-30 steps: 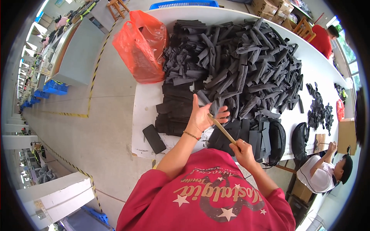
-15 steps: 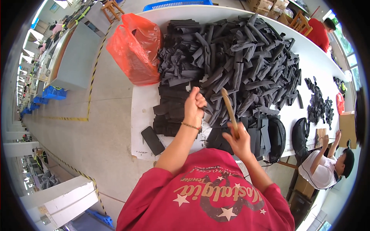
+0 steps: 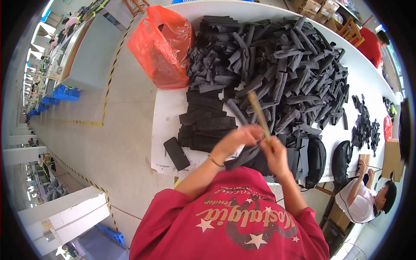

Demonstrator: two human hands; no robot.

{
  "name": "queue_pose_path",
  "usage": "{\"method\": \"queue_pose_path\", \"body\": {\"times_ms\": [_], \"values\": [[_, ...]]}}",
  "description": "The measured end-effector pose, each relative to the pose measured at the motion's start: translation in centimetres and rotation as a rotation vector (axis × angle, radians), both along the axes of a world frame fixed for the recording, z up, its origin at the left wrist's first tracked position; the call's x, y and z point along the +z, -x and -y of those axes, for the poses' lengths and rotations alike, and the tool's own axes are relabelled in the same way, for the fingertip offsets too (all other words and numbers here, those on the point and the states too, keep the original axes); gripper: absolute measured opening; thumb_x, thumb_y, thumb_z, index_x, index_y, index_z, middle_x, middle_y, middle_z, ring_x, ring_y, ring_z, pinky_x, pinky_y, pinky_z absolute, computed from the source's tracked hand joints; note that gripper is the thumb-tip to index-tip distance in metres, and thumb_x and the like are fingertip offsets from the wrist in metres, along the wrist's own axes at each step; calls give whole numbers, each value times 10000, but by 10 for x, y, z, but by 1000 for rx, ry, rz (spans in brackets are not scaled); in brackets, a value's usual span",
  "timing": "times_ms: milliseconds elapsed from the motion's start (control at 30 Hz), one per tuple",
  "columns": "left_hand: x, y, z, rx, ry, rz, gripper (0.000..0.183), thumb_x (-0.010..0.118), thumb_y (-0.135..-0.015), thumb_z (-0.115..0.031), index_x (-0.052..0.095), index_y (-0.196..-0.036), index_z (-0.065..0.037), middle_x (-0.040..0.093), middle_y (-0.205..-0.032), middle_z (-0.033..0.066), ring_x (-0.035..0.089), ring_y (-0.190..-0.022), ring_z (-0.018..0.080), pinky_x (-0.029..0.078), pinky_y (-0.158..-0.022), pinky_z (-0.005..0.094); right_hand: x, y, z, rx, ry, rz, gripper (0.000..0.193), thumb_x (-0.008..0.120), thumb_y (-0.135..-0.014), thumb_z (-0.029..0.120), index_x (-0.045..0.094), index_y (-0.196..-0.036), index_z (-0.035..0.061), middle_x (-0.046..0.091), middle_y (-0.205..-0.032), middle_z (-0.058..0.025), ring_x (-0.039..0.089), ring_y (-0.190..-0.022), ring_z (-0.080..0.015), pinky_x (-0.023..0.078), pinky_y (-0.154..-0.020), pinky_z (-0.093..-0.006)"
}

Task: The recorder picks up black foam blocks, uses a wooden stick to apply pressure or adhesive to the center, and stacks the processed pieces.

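My right hand point(image 3: 276, 156) is closed round a slim wooden stick point(image 3: 258, 112), which slants up and away over the table. Beside it, slightly blurred, my left hand point(image 3: 240, 139) has its fingers curled in close to the stick's lower part. A black fabric strip point(image 3: 243, 158) hangs between the two hands, near my body; the left fingers appear closed on it, though blur hides the exact grip. Beyond the hands rises a large heap of rolled black fabric pieces point(image 3: 299, 69). Flatter black strips point(image 3: 208, 123) lie stacked left of the hands.
A black phone point(image 3: 176, 154) lies at the white table's point(image 3: 167, 112) left front. Behind it stands a red plastic bag point(image 3: 162, 52). Black pouches point(image 3: 316, 162) rest at the right. Another person in white point(image 3: 359, 199) works further right; one in red point(image 3: 369, 45) is beyond.
My left hand has come down and right, from above the flat strips to beside my right hand. A black strip now shows between them. The view has shifted slightly.
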State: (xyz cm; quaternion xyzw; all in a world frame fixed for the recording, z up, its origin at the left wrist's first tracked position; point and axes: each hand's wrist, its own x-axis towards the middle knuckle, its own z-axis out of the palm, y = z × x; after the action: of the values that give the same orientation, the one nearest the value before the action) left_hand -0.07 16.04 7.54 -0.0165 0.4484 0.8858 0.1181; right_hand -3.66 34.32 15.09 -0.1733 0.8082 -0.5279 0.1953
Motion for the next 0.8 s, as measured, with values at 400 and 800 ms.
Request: {"method": "queue_pose_path", "body": {"times_ms": [400,800], "values": [[-58,20,62,515,1477,-102,144,701,-789,-161,626,-870,-68,568,-863,89,570,-814,280,484,-731,367,36,181,-83,-607,-320,-507,348,555,-974,257,507,-1220,16,555,-744,-32,530,-707,-119,439,-670,-272],[-90,35,101,209,1574,-228,90,734,-700,-123,661,-732,-79,574,-814,58,517,-869,285,455,-784,372,-46,72,-45,268,-429,-367,142,598,-884,173,628,-971,64,642,-802,-138,638,-730,-340,502,-625,-415]]}}
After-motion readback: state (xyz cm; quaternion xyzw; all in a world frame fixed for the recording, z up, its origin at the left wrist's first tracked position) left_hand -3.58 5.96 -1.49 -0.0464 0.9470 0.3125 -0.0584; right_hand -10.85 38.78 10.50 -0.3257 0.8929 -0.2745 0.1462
